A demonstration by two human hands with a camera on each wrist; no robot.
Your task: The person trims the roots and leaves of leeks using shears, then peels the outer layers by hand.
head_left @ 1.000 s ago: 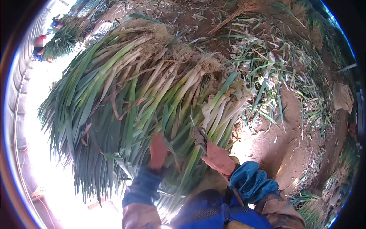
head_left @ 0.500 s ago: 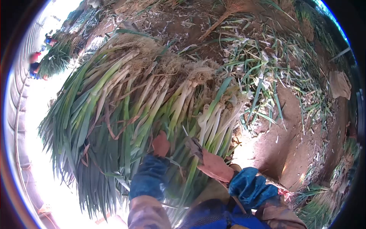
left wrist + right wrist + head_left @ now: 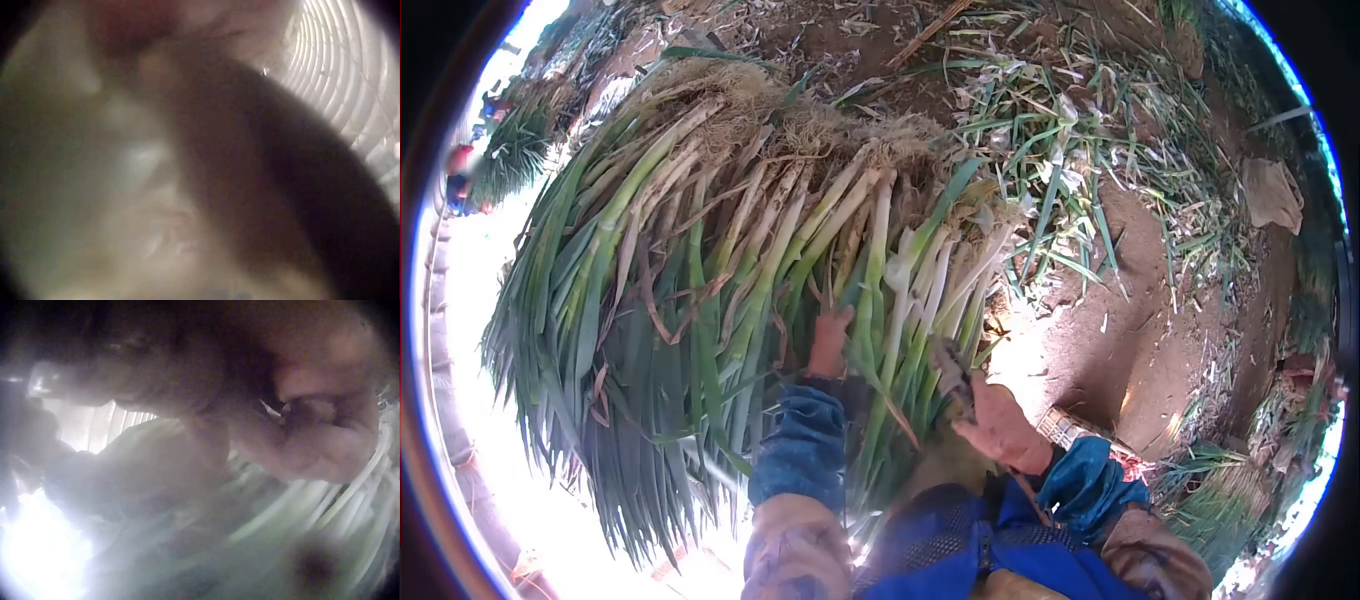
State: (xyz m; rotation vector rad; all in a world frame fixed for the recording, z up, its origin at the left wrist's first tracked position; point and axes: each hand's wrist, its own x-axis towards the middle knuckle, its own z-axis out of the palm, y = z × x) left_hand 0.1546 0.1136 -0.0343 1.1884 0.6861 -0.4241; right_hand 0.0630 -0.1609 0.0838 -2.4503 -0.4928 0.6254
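Observation:
A large heap of leeks [image 3: 630,225] lies in front of me, with roots away from me and green leaves toward me. My left hand [image 3: 830,340] reaches in among the stalks around the heap's middle; its fingers are partly hidden, and I cannot tell whether they grip a stalk. The left wrist view is blurred. At the heap's right edge, my right hand [image 3: 1005,425] grips a small, dark knife [image 3: 948,370] that points toward the leeks. In the right wrist view, its fingers [image 3: 325,444] are curled, with pale stalks beyond them.
Leaf and skin trimmings [image 3: 1090,150] litter the brown soil [image 3: 1120,310] beyond and to the right. A pale sack or cloth [image 3: 1272,195] lies at far right. More leeks [image 3: 1215,500] are at lower right. Other people [image 3: 460,175] are at far left beside another pile.
My left hand has moved forward, deeper among the stalks. The right hand has drawn back slightly to the right with the knife, whose thin blade showed more plainly before. The heap has shifted left in view.

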